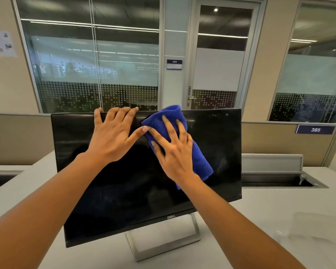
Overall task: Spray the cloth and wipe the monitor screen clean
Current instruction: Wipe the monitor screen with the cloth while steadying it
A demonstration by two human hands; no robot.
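Observation:
A black monitor [109, 195] with a dark, switched-off screen stands on a silver stand [169, 243] on the white desk. My left hand [113, 136] grips the top edge of the monitor, fingers curled over the rim and thumb stretched right along the screen. My right hand [173, 150] lies flat with fingers spread, pressing a folded blue cloth [200, 158] against the upper middle of the screen. The cloth reaches up over the monitor's top edge and hangs down past my wrist. No spray bottle shows clearly.
The white desk [279, 206] runs to both sides. An open cable tray [275, 179] with a raised lid sits right of the monitor. A faint, blurred clear object [316, 228] lies at the front right. Beige partitions and glass office walls stand behind.

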